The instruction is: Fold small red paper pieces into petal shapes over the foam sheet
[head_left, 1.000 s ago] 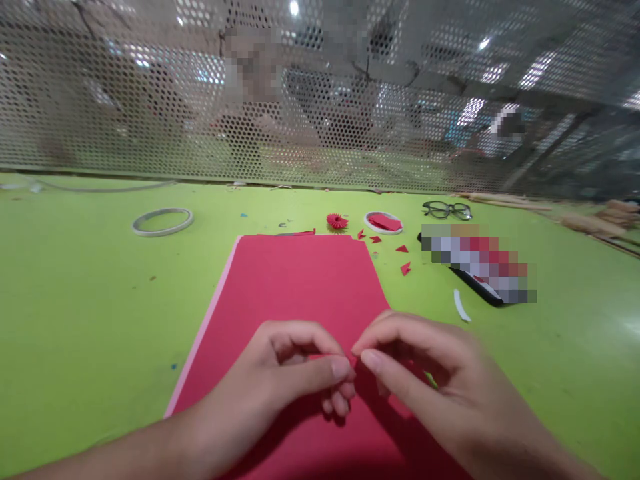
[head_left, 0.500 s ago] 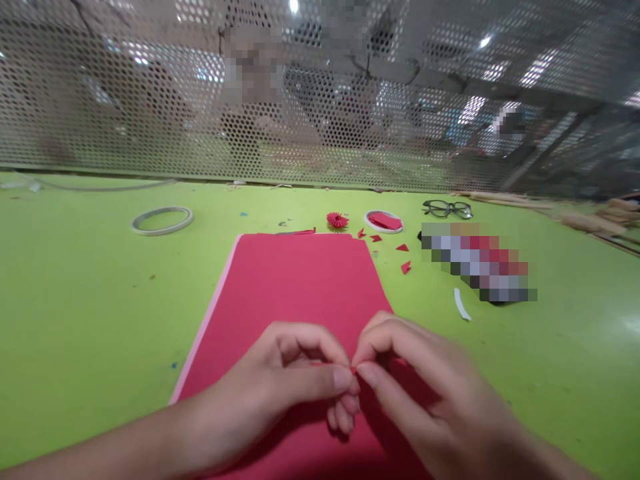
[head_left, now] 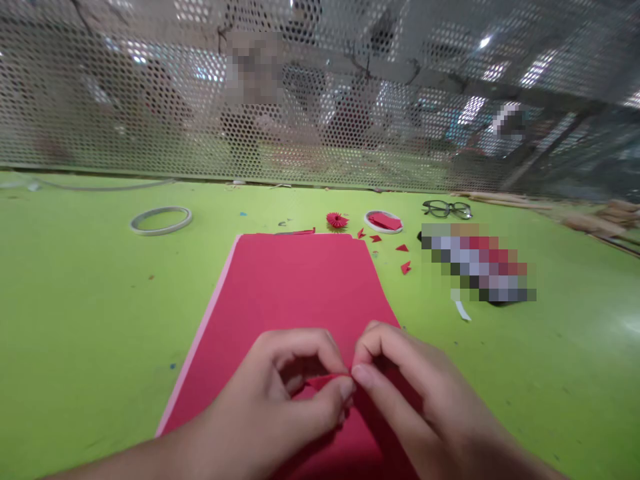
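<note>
- Small red paper piece (head_left: 323, 381): long axis nearly sideways, visible tip pointing left.
- Left hand (head_left: 280, 400): thumb and forefinger pinching it.
- Right hand (head_left: 425, 400): fingertips nipping its right end.

the left hand (head_left: 287, 403) and right hand (head_left: 427, 387) pinch close together.

Folded red paper piece (head_left: 320, 382) mostly hidden by left hand (head_left: 285, 390); its tip lost at right hand (head_left: 420, 390). Red paper sheet (head_left: 300, 287) and both forearms (head_left: 155, 448) cut off at bottom. Long item (head_left: 475, 263) at right pixelated. Figures (head_left: 250, 130) behind perforated screen (head_left: 150, 153) unclear. Blue speck (head_left: 173, 366) too small to identify.
</note>
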